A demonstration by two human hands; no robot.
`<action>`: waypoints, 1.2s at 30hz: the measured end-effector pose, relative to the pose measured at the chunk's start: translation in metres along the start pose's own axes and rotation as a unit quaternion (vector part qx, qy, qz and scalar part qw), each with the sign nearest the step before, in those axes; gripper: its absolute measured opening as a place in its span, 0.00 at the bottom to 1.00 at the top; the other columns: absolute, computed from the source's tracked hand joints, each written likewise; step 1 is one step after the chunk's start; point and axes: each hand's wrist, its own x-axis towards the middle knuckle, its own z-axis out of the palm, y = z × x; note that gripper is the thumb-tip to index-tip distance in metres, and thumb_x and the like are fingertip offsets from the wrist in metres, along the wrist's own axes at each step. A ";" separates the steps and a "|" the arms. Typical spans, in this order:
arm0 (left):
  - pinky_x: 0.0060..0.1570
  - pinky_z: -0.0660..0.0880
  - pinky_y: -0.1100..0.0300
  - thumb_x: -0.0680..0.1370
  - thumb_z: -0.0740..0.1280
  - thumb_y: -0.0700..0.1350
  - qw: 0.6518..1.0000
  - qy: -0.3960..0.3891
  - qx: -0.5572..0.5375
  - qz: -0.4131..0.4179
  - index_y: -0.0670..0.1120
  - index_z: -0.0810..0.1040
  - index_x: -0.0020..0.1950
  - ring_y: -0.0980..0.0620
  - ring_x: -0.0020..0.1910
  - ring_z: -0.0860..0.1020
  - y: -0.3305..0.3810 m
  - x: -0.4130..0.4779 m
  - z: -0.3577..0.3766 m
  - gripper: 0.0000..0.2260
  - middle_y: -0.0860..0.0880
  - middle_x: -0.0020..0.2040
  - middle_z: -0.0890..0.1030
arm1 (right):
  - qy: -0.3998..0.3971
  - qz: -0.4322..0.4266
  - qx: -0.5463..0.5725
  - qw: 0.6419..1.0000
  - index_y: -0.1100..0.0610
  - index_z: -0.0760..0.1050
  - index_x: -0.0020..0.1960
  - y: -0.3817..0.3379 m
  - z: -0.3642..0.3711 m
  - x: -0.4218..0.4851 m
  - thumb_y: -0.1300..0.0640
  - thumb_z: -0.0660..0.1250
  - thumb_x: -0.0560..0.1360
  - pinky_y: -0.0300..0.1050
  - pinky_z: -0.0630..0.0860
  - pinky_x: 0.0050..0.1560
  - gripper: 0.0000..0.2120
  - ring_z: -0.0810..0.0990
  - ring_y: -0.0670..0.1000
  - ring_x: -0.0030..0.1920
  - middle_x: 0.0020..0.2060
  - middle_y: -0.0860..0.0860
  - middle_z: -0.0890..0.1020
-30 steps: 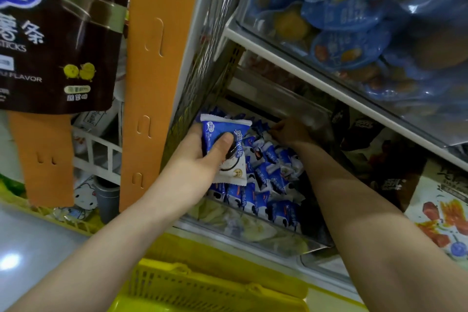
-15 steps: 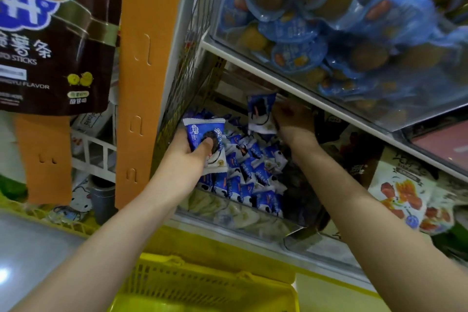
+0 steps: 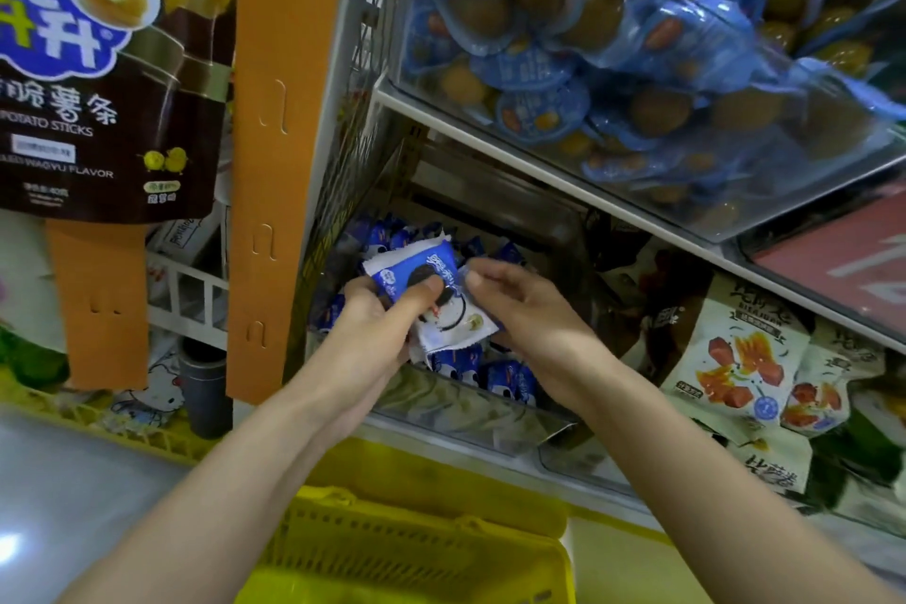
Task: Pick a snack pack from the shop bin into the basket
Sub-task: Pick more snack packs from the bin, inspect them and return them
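A clear shop bin (image 3: pixel 470 412) on the lower shelf holds several small blue-and-white cookie snack packs (image 3: pixel 505 378). My left hand (image 3: pixel 377 324) grips blue-and-white snack packs (image 3: pixel 416 270) above the bin, thumb pressed on the top one. My right hand (image 3: pixel 529 309) pinches the right edge of a pack at that stack, its fingers curled onto the wrapper. The yellow plastic basket (image 3: pixel 407 549) sits below my forearms at the bottom of the view.
A clear bin of blue egg-shaped snack cups (image 3: pixel 613 44) overhangs above. Pale packs with red pictures (image 3: pixel 735 358) lie in the bin to the right. An orange hanging strip (image 3: pixel 279 137) and a dark potato-stick bag (image 3: pixel 108 79) hang at left.
My right hand has come down from the back of the bin with a pack and met my left hand. My left hand rose slightly with its packs.
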 end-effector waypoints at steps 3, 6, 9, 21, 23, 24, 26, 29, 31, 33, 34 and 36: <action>0.44 0.79 0.60 0.77 0.63 0.43 1.000 0.002 -0.021 0.002 0.43 0.69 0.60 0.53 0.47 0.82 0.001 0.000 -0.003 0.13 0.44 0.53 0.81 | -0.067 0.043 0.023 0.997 0.58 0.72 0.65 0.003 0.003 0.001 0.62 0.61 0.78 0.42 0.80 0.50 0.15 0.82 0.51 0.52 0.56 0.54 0.81; 0.47 0.79 0.58 0.77 0.62 0.47 1.000 0.000 -0.007 -0.002 0.45 0.70 0.61 0.52 0.49 0.82 0.003 0.002 -0.002 0.14 0.46 0.54 0.81 | -0.031 0.011 0.035 0.999 0.58 0.73 0.63 0.004 0.007 0.005 0.62 0.63 0.77 0.43 0.81 0.48 0.15 0.82 0.53 0.51 0.54 0.55 0.82; 0.44 0.81 0.50 0.78 0.61 0.48 0.999 -0.003 0.008 -0.039 0.44 0.73 0.59 0.46 0.48 0.82 0.007 0.006 0.000 0.13 0.45 0.53 0.81 | 0.061 -0.062 0.018 0.996 0.55 0.76 0.56 -0.002 0.006 0.016 0.59 0.66 0.75 0.36 0.79 0.40 0.09 0.82 0.50 0.45 0.50 0.54 0.82; 0.47 0.80 0.54 0.80 0.59 0.45 0.999 0.036 0.017 0.000 0.41 0.71 0.64 0.43 0.56 0.78 0.010 0.029 -0.014 0.14 0.41 0.60 0.76 | 0.274 -0.052 -0.310 0.909 0.61 0.73 0.63 0.022 -0.035 0.144 0.59 0.61 0.78 0.50 0.72 0.60 0.14 0.75 0.59 0.60 0.60 0.60 0.77; 0.45 0.80 0.56 0.79 0.60 0.45 0.999 0.036 0.022 0.009 0.43 0.72 0.62 0.45 0.54 0.79 0.010 0.032 -0.016 0.13 0.43 0.59 0.78 | 0.256 -0.032 -0.324 0.910 0.61 0.72 0.63 0.033 -0.036 0.151 0.59 0.61 0.78 0.51 0.72 0.59 0.15 0.76 0.59 0.59 0.59 0.60 0.77; 0.44 0.81 0.57 0.79 0.60 0.46 0.999 0.037 0.028 0.012 0.43 0.72 0.63 0.45 0.54 0.79 0.010 0.034 -0.017 0.13 0.43 0.59 0.78 | 0.246 -0.024 -0.334 0.909 0.61 0.72 0.64 0.038 -0.037 0.153 0.59 0.61 0.78 0.52 0.73 0.60 0.15 0.75 0.60 0.59 0.60 0.61 0.77; 0.42 0.81 0.58 0.79 0.60 0.46 0.998 0.036 0.040 0.019 0.44 0.71 0.63 0.46 0.53 0.79 0.009 0.037 -0.017 0.13 0.44 0.59 0.77 | 0.230 -0.014 -0.343 0.910 0.61 0.72 0.64 0.046 -0.040 0.153 0.60 0.62 0.77 0.53 0.72 0.61 0.16 0.75 0.60 0.60 0.60 0.61 0.77; 0.41 0.81 0.60 0.80 0.60 0.46 0.998 0.034 0.045 0.023 0.43 0.71 0.63 0.45 0.52 0.79 0.007 0.041 -0.016 0.13 0.43 0.59 0.77 | 0.201 0.016 -0.373 0.906 0.61 0.74 0.62 0.048 -0.041 0.156 0.61 0.64 0.76 0.49 0.72 0.58 0.14 0.76 0.59 0.59 0.59 0.60 0.78; 0.43 0.80 0.58 0.79 0.60 0.47 0.998 0.033 0.052 0.016 0.42 0.68 0.67 0.45 0.53 0.79 0.006 0.042 -0.017 0.17 0.42 0.62 0.75 | 0.157 0.063 -0.410 0.896 0.61 0.76 0.61 0.046 -0.040 0.158 0.60 0.65 0.76 0.48 0.71 0.58 0.14 0.76 0.59 0.59 0.59 0.60 0.78; 0.45 0.79 0.57 0.80 0.60 0.47 0.998 0.030 0.054 0.014 0.43 0.65 0.70 0.45 0.54 0.79 0.005 0.042 -0.017 0.20 0.42 0.64 0.73 | 0.130 0.070 -0.421 0.895 0.61 0.76 0.61 0.046 -0.040 0.160 0.58 0.64 0.77 0.48 0.71 0.60 0.14 0.75 0.58 0.60 0.60 0.59 0.77; 0.46 0.79 0.57 0.79 0.60 0.46 0.998 0.027 0.051 0.015 0.43 0.64 0.71 0.45 0.55 0.79 0.004 0.042 -0.018 0.20 0.42 0.64 0.73 | 0.122 0.066 -0.419 0.897 0.61 0.76 0.62 0.046 -0.039 0.159 0.58 0.62 0.78 0.48 0.70 0.61 0.14 0.75 0.58 0.60 0.61 0.59 0.77; 0.46 0.79 0.57 0.79 0.61 0.46 0.999 0.020 0.045 0.017 0.44 0.65 0.71 0.46 0.55 0.79 0.004 0.041 -0.019 0.21 0.43 0.64 0.74 | 0.114 0.069 -0.427 0.894 0.61 0.75 0.62 0.045 -0.035 0.156 0.59 0.59 0.79 0.48 0.70 0.62 0.14 0.74 0.58 0.60 0.61 0.60 0.76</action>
